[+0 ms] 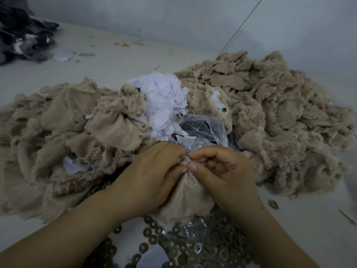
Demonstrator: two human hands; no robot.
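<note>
Your left hand (152, 175) and right hand (226, 175) both pinch a tan plush fabric piece (185, 194), smooth backing outward, by the pale grey bench's (116, 60) near edge, above scattered dull metal washers (212, 248).

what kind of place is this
Probably a soft-toy workshop: heaps of beige plush pieces, white paper scraps and metal washers, with left hand and right hand pinching one fabric piece.
</note>
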